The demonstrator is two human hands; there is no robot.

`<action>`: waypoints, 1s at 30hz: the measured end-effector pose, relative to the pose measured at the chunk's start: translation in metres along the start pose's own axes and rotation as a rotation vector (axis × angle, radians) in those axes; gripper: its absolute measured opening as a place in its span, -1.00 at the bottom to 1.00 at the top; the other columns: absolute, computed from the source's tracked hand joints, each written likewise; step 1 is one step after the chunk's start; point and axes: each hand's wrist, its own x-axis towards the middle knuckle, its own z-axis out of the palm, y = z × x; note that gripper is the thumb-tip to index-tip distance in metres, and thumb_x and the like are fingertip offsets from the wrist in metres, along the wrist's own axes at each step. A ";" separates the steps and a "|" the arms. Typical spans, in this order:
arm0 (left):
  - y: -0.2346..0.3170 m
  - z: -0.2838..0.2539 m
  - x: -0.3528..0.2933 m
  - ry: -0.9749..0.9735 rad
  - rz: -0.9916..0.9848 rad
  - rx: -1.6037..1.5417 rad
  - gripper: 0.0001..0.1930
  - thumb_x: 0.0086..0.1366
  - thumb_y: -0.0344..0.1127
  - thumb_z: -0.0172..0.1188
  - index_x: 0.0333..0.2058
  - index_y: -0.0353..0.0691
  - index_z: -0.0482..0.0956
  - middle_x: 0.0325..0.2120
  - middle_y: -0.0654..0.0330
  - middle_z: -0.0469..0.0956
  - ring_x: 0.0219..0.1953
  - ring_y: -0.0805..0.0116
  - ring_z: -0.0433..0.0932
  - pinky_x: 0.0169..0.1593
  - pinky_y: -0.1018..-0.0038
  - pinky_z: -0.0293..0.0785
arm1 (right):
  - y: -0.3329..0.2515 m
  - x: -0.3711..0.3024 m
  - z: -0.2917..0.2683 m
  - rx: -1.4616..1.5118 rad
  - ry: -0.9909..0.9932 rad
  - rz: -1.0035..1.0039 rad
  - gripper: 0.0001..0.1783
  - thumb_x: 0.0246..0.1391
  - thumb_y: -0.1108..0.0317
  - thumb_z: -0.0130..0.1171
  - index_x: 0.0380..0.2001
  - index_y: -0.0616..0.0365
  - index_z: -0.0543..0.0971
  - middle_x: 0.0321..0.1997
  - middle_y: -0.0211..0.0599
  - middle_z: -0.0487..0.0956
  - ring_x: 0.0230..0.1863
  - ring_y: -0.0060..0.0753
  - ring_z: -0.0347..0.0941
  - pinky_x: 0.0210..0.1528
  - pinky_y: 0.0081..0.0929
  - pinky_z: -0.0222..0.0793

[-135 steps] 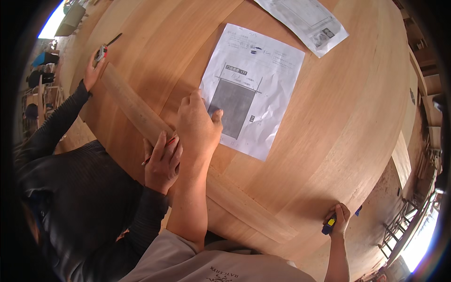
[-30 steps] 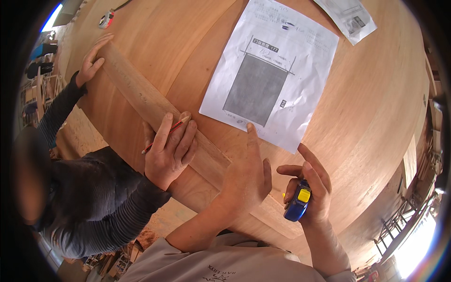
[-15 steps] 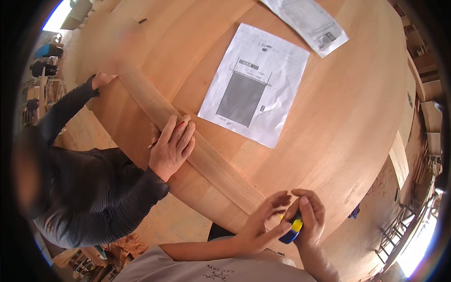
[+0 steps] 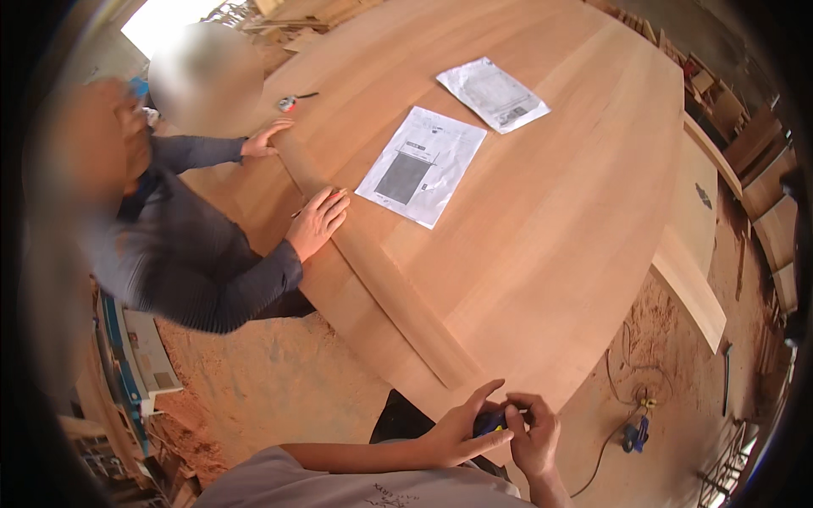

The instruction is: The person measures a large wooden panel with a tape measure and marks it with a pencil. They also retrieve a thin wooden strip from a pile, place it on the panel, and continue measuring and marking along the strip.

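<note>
Close to my body, at the table's near corner, my left hand (image 4: pixel 460 430) is curled around a small blue and yellow tape measure (image 4: pixel 488 422). My right hand (image 4: pixel 534 438) has its fingertips bent against the tape measure's right side, which hides part of it. Just beyond my hands ends a long flat wooden strip (image 4: pixel 398 305) lying along the wooden tabletop (image 4: pixel 525 262). On the left a co-worker in a dark sleeve rests a hand (image 4: pixel 315 227) on the strip, with a reddish pencil (image 4: pixel 337 196) between the fingers. The co-worker's other hand (image 4: pixel 268 138) touches the strip's far end.
Two printed sheets lie on the tabletop, a nearer drawing (image 4: pixel 453 157) and a farther paper (image 4: pixel 494 95). Another tape measure (image 4: pixel 288 104) sits at the far left. A blue power tool (image 4: pixel 635 434) with a cord lies on the floor at right, below a protruding board (image 4: pixel 690 288).
My view has shifted, showing more floor and the tabletop farther off. My hands have come closer together around the tape measure. The co-worker's hands remain on the strip.
</note>
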 end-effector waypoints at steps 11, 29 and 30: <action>-0.043 0.173 -0.070 -0.131 0.003 0.438 -0.34 0.29 0.05 0.27 0.18 -0.32 0.40 -0.19 -0.01 0.58 -0.13 0.22 0.59 -0.07 0.41 0.48 | 0.091 -0.144 -0.171 0.316 -0.262 0.218 -0.58 -0.06 0.65 0.40 -0.10 0.28 0.53 -0.29 -0.30 0.57 -0.28 -0.50 0.57 -0.24 -0.53 0.60; -0.130 0.093 -0.132 -0.028 -0.307 0.370 -0.66 0.35 -0.06 0.16 -0.38 -0.20 0.74 -0.47 0.15 0.68 -0.38 0.30 0.63 -0.20 0.39 0.51 | 0.144 0.043 -0.313 0.703 0.425 0.132 -0.81 0.25 0.27 0.16 -0.38 0.14 0.59 -0.50 -0.37 0.56 -0.47 -0.44 0.49 -0.45 -0.43 0.48; -0.125 0.099 -0.122 0.000 -0.282 0.386 -0.66 0.35 -0.07 0.15 -0.37 -0.21 0.74 -0.47 0.13 0.68 -0.39 0.28 0.63 -0.21 0.38 0.51 | 0.135 0.039 -0.272 0.722 0.295 0.093 -0.80 0.26 0.24 0.14 -0.34 0.13 0.59 -0.48 -0.34 0.57 -0.48 -0.39 0.50 -0.43 -0.37 0.50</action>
